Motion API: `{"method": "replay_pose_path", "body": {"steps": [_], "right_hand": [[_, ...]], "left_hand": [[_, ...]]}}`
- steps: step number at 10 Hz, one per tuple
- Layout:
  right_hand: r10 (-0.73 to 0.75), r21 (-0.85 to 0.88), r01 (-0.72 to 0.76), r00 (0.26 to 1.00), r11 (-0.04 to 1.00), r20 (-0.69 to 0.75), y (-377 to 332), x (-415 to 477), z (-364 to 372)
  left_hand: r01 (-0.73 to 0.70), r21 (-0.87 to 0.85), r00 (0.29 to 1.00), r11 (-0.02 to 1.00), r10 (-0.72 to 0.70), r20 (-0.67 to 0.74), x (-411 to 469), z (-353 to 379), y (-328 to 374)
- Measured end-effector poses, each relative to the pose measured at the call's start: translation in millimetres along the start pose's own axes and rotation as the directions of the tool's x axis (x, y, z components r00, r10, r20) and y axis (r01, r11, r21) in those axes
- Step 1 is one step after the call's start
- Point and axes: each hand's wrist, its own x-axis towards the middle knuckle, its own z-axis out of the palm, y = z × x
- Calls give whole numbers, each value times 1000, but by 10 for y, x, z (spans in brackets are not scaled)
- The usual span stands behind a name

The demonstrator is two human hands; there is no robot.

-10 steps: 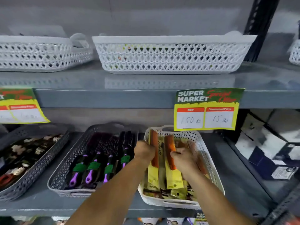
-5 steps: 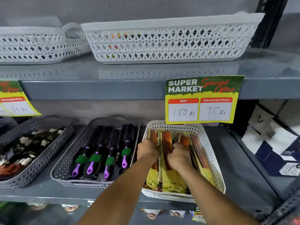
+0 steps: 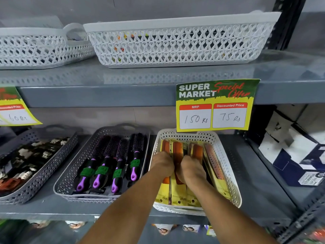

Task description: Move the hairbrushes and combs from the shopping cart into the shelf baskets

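Observation:
A white basket (image 3: 226, 166) on the lower shelf holds several orange combs in yellow packets (image 3: 178, 192). Both hands reach into it side by side. My left hand (image 3: 162, 165) is curled over the packets at the left, and my right hand (image 3: 190, 170) is curled over those in the middle. The fingertips are hidden among the packets. To the left, a grey basket (image 3: 70, 175) holds several black round hairbrushes with purple handles (image 3: 112, 166). The shopping cart is out of view.
A grey basket (image 3: 44, 173) with dark hair clips stands at far left. Two white baskets (image 3: 175, 41) sit on the upper shelf. A price tag (image 3: 215, 104) hangs over the comb basket's back rim. A black upright (image 3: 283, 23) and boxes (image 3: 299, 155) are at right.
Both hands have pushed the comb packets down and deeper into the white basket, and the hands now sit closer together. The view has moved nearer to the shelf.

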Motion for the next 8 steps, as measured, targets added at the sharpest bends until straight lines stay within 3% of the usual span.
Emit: {"method": "replay_pose_path", "body": {"steps": [2,3,4,6,7,8], "right_hand": [[-45,-56,45,999,997,-7,2,-35,17],[-82,-84,77,995,993,-51,31,-67,39],[-72,18,74,995,997,-76,30,-126,64],[-69,-88,58,990,994,-122,-118,-380,-37],[-138,-65,127,966,990,-219,-167,-537,-150],[-305,-36,325,836,945,-456,-140,-819,-189]], "left_hand": [[16,15,999,1000,-15,-38,-97,13,33],[85,-34,992,996,-88,-87,-158,-29,41],[28,-10,996,1000,-29,-81,-214,-96,4],[-253,121,966,960,256,-10,-313,-258,-203],[-448,245,885,860,465,-11,-417,-391,-261],[-592,297,735,749,653,-182,-590,-479,-404]]}}
